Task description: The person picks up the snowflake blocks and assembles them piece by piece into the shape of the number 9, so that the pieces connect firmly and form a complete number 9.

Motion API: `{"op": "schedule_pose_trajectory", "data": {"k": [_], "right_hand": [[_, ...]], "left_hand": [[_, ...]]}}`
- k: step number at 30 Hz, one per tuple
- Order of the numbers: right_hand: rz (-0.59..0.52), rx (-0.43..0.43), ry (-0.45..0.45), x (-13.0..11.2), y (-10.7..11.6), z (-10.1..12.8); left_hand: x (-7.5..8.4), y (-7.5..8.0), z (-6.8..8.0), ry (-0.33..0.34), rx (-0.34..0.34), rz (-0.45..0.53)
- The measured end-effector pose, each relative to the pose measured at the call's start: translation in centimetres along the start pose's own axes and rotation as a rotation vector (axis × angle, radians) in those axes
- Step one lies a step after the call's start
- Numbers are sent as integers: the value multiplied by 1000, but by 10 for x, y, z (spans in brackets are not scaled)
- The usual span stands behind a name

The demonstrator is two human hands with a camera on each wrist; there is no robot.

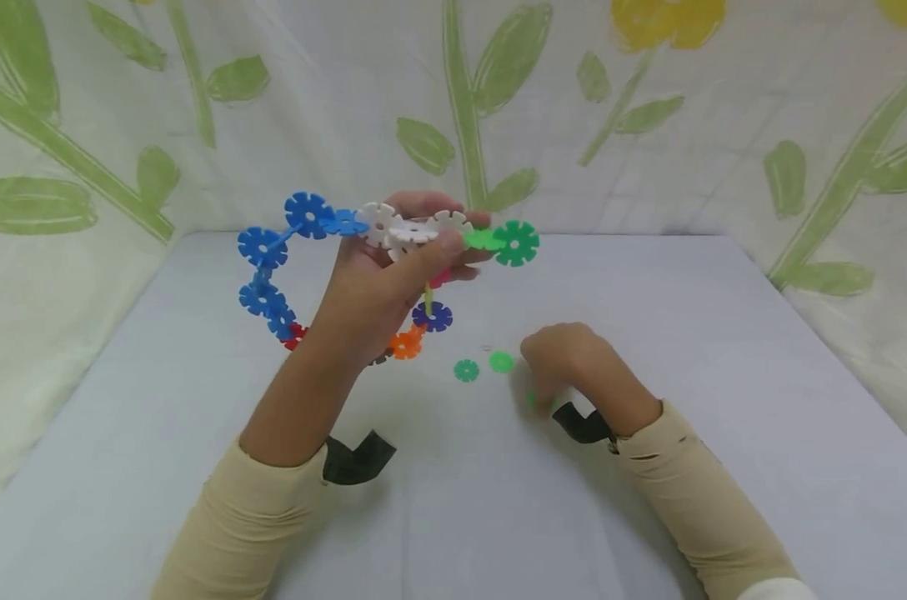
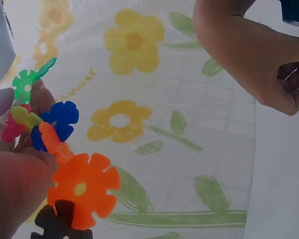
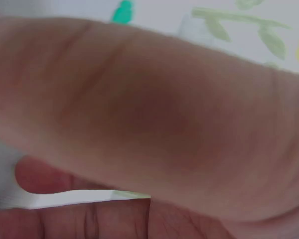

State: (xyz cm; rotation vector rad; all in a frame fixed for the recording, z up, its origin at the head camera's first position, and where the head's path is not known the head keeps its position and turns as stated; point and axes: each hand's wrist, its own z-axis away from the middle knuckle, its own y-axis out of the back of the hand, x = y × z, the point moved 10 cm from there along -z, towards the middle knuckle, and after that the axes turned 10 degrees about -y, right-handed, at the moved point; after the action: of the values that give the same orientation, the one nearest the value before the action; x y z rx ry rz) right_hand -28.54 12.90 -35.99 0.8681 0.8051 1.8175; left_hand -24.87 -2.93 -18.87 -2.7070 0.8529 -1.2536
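My left hand [image 1: 393, 258] grips a curved chain of slotted flower-shaped plastic discs by its white discs [image 1: 378, 223]. Blue discs [image 1: 262, 247] curve down on the left, while a green disc [image 1: 517, 243] ends the chain on the right. Lower down hang a dark blue disc [image 1: 433, 317] and orange discs [image 2: 84, 189]. My right hand [image 1: 573, 362] reaches down at the tabletop, its fingertips by a loose green disc [image 1: 532, 400]. Its thumb hides much of the right wrist view; whether the fingers pinch that disc is unclear.
Two more loose discs, a teal-green one [image 1: 466, 371] and a light green one [image 1: 502, 362], lie on the white table [image 1: 453, 517] left of my right hand. A pale sheet [image 1: 333, 100] painted with flowers and leaves hangs behind the table.
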Motion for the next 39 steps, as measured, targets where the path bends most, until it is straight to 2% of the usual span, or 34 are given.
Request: {"op": "schedule_pose_trajectory", "data": {"k": [6,9,13,16,19,23,25,27,31,39], "right_hand": [[11,-21,7,-1,-4,-4],[-29,-37,22,-3,-6,-7],[-162,-68,84,-6,-7,-8],[-334,-73,252,-15,5,0],[-604,-31,517,-20,34,22],[-1061,148,956,-5,88,69],[-1221,240,1151,6,106,92],[-1313,286,1291,11,116,111],[-1352,298,1408,5,123,133],[-1314,306,1469,-4,123,149]], "left_hand": [[0,0,0,3,-8,9],[1,1,0,2,-5,6],[0,2,2,2,-6,-2],[1,4,1,-3,-5,-2],[4,6,0,-15,-10,6],[7,4,-1,-36,-30,34],[7,3,-1,-41,-43,56],[6,0,-1,-35,-60,71],[2,-5,1,-9,-106,82],[-3,-12,3,16,-173,164]]}}
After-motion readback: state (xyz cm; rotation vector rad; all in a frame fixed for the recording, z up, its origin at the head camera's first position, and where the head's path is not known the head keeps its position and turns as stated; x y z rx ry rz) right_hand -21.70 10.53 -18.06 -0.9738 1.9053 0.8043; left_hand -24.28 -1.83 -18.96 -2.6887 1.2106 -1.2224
